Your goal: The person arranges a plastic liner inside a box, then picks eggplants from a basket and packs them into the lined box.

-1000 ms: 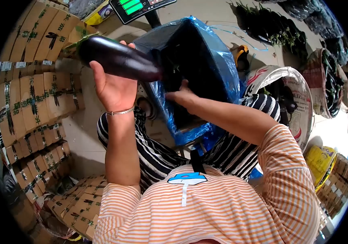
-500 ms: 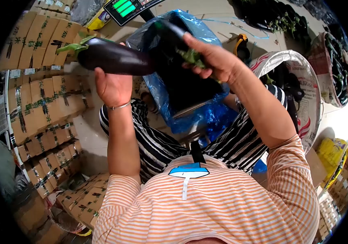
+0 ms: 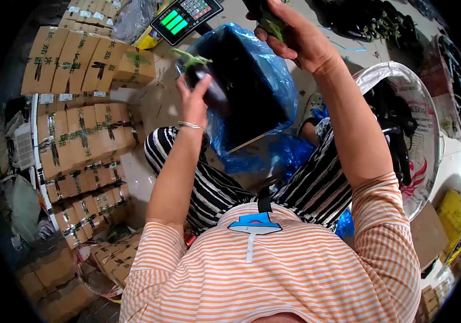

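My left hand point(image 3: 193, 99) is closed around a purple eggplant point(image 3: 212, 91) with a green stem, held at the left edge of a box point(image 3: 267, 70) lined with blue plastic. The box interior is dark, and its contents are hard to make out. Farther up and to the right, my right hand point(image 3: 306, 40) grips a second dark eggplant point(image 3: 260, 12) by its green stem end, partly cut off by the top of the view.
A scale display point(image 3: 187, 16) stands behind the box. Stacked cartons point(image 3: 82, 134) fill the left side. At right are a white sack point(image 3: 421, 107) holding dark eggplants, another sack point(image 3: 448, 91) and a yellow bag point(image 3: 456, 215). More dark vegetables point(image 3: 359, 19) lie at the top right.
The left eggplant has swung from lying across my open palm to pointing down into the box's left side. My right hand has lifted another eggplant from the box and moved up, away from it.
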`<state>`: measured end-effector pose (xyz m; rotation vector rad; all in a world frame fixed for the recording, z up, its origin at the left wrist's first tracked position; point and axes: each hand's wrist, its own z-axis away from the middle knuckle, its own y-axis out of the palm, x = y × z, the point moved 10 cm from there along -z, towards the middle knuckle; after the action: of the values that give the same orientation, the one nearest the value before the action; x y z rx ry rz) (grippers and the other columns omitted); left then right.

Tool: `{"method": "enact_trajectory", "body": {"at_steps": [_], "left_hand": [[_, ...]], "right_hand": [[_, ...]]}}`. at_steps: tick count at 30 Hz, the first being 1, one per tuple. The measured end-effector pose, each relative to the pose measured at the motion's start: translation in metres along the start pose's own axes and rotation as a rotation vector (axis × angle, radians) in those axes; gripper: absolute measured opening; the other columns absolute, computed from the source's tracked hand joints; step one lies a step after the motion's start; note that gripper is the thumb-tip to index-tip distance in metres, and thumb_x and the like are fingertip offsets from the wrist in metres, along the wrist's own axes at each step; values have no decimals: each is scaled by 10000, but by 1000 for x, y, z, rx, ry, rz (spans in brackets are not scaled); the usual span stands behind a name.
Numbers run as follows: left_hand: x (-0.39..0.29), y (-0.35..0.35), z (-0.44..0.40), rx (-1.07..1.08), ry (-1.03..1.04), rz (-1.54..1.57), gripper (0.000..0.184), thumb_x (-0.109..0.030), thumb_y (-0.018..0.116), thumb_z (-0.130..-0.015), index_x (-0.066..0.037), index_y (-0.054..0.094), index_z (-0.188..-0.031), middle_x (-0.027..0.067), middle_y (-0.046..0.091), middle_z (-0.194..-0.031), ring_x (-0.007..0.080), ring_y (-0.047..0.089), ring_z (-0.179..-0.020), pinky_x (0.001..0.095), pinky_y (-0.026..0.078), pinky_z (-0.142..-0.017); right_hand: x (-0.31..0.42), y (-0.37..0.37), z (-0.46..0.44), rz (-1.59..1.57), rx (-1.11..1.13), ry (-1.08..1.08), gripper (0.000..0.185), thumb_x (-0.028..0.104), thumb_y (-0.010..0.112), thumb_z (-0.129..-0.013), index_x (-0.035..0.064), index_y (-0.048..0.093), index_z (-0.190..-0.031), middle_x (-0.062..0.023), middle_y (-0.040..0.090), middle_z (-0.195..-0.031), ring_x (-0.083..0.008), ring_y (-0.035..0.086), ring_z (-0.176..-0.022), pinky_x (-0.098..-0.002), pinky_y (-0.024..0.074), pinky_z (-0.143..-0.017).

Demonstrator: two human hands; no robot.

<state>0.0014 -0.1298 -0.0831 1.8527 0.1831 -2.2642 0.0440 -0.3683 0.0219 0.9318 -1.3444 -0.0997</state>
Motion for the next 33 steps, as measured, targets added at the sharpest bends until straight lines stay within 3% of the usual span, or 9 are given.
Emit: {"method": "enact_trajectory", "body": {"at_steps": [4,8,13,17,21,24,26,27,33], "left_hand": [[51,4,16,-102,-362,-390,899,-131,662,-798,-123,70,-1473,178,368,-1399,300,397,-1240,395,338,-1005],[85,-4,4,-50,-474,-658,833,-34,594,-782,-89,137,-1476,201,410,-1389,326,413,-1267,366,325,-1034],[50,21,0,-71,-47,-1173,757,-160,624,-801,-6,230,-1428,297,-26,-1492,417,88,-1388,408,179,-1123],[102,31,-11,164,-194,-1362,1041,-514,686,-704,-28,155,-1456,213,22,-1526,375,30,-1409,441,103,-1132],[117,16,-27,160,-153,-1428,1103,-551,679,-701,-113,36,-1483,186,14,-1536,356,21,-1415,448,90,-1128],[109,15,-27,215,-154,-1275,1002,-495,700,-724,-159,141,-1485,200,47,-1531,356,32,-1414,400,86,-1133],[89,17,-31,225,-147,-986,847,-414,687,-761,-132,272,-1443,206,90,-1524,332,132,-1404,386,172,-1116],[78,18,-33,231,-139,-834,773,-373,681,-779,-118,337,-1422,208,112,-1521,320,182,-1399,379,214,-1108],[-98,-42,50,-13,340,-119,507,-185,622,-850,-65,476,-1321,143,341,-1448,245,298,-1350,353,256,-1082]], "right_hand": [[11,-3,2,72,-76,-62,463,524,490,-906,69,552,-842,-70,577,-626,-71,387,-341,-195,236,-308],[17,-5,6,44,-108,-94,462,524,494,-904,66,550,-872,-67,577,-628,-72,405,-352,-188,253,-310],[21,-9,7,-1,-109,-106,464,526,507,-897,64,538,-910,-65,574,-630,-71,419,-365,-182,262,-311],[23,-8,7,-15,-117,-107,470,529,526,-885,62,536,-931,-67,580,-647,-74,434,-375,-179,273,-314],[31,-9,13,102,-130,-182,517,511,549,-874,-4,560,-836,-100,589,-696,-76,396,-372,-204,267,-342],[29,-8,25,173,-151,-156,586,503,442,-926,-29,493,-1169,-80,569,-787,-54,376,-419,-181,275,-361],[24,-17,29,188,-165,-119,591,499,444,-924,-29,488,-1186,-79,573,-792,-57,388,-425,-186,278,-362],[29,-24,32,160,-267,-172,563,511,521,-875,-44,581,-806,-88,564,-643,-89,383,-362,-208,263,-341],[66,-43,107,47,-394,-367,601,509,533,-877,7,488,-1203,-91,591,-803,-82,493,-504,-177,334,-366]]}}
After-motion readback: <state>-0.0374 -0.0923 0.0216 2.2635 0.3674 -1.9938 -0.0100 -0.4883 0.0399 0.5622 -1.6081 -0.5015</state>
